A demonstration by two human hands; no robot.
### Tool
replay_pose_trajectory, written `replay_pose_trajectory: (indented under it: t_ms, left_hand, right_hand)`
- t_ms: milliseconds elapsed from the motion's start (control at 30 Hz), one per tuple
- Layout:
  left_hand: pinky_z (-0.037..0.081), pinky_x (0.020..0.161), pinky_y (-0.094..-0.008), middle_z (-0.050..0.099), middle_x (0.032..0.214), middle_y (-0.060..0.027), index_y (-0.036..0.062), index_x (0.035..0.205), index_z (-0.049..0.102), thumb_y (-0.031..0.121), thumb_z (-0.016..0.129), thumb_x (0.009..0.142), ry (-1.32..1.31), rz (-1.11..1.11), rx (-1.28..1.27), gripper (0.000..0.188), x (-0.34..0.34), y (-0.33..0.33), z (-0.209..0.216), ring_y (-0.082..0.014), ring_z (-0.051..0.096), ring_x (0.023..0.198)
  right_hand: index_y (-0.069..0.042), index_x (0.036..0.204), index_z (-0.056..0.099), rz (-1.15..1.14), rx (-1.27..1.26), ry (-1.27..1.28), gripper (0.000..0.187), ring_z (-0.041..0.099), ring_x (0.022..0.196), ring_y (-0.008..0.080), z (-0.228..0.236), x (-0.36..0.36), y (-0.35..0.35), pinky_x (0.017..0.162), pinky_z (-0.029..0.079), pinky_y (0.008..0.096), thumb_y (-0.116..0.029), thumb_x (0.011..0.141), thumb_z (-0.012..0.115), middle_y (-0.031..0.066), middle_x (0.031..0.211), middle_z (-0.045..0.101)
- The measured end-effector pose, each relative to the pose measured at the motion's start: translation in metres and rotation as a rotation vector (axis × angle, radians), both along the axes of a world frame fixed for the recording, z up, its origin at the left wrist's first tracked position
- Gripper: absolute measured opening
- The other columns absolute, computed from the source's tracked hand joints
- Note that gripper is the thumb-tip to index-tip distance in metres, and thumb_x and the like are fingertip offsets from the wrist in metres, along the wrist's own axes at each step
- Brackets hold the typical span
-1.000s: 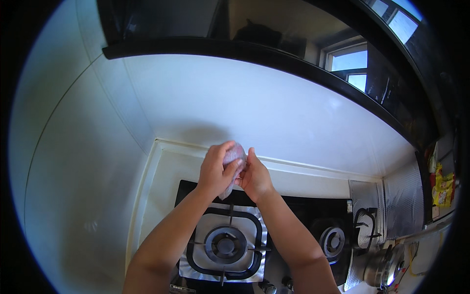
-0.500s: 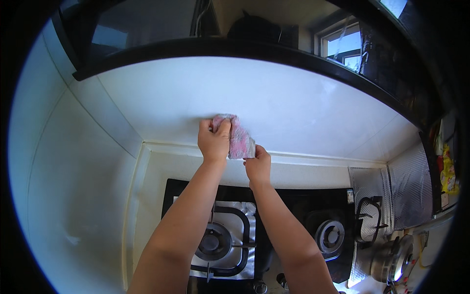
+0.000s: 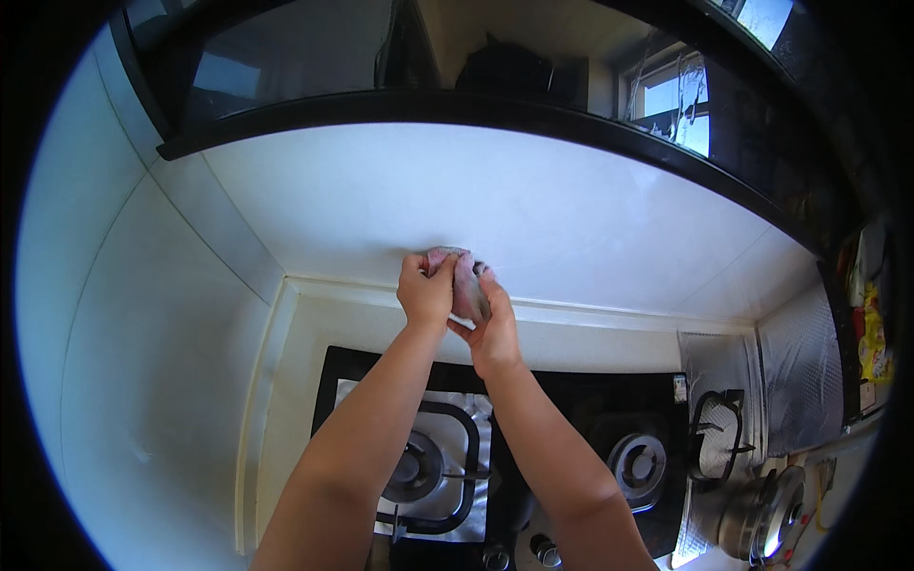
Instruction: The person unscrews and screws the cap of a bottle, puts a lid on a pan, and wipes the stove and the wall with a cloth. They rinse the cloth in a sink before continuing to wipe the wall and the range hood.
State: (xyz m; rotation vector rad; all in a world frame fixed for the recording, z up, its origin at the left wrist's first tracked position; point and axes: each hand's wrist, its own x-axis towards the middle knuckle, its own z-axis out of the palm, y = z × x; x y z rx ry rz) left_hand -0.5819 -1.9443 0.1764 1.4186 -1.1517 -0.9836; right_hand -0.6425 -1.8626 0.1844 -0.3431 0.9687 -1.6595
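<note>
Mid-frame, the left hand (image 3: 427,293) grips a pink cloth (image 3: 466,291), more bunched than before; the right hand (image 3: 496,333) now cups its right edge. The label (image 3: 680,387) on the stove (image 3: 576,398), lower right, is illegible.

A pink-and-grey cloth (image 3: 467,290) fills the gap between my left hand (image 3: 425,291) and right hand (image 3: 496,335). A white wall (image 3: 609,224) stops them ahead, its flat face clear to both sides. Above, a black cabinet edge (image 3: 476,110) bars the way; left, a side wall (image 3: 157,371); below, a black pan support (image 3: 472,476); far right, a steel pot (image 3: 741,525).
</note>
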Motion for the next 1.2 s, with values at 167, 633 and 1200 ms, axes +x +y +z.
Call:
replay_pose_trajectory:
  t_ms: [167,633,1200]
  left_hand:
    - [0.047,0.061,-0.0304,0.058,0.074,-0.0052,0.0032,0.08,0.053,0.023,0.076,0.076,0.135,0.002,-0.13,0.03,-0.01,0.002,0.015,-0.0148,0.055,0.067]
    - [0.045,0.062,-0.0251,0.057,0.082,-0.0033,0.0032,0.087,0.055,0.015,0.074,0.079,0.302,-0.104,-0.357,0.024,-0.02,0.0,0.072,-0.0105,0.053,0.071]
    - [0.044,0.055,-0.0276,0.055,0.068,-0.0034,0.0022,0.071,0.051,0.02,0.075,0.075,0.343,-0.035,-0.367,0.031,-0.033,0.002,0.099,-0.0106,0.049,0.06]
  right_hand:
    - [0.002,0.122,0.041,-0.174,0.03,0.175,0.061,0.058,0.088,0.0182,0.024,-0.001,-0.01,0.072,0.05,0.0283,-0.02,0.076,0.073,0.0152,0.106,0.057]
    - [0.003,0.1,0.057,-0.383,-0.121,0.404,0.034,0.054,0.068,0.0099,0.073,-0.017,-0.025,0.058,0.045,0.0238,-0.017,0.078,0.071,0.0065,0.08,0.061]
    - [0.0,0.085,0.057,-0.441,-0.181,0.578,0.024,0.05,0.058,0.008,0.089,-0.032,-0.028,0.051,0.042,0.0247,-0.018,0.078,0.071,0.0041,0.069,0.059]
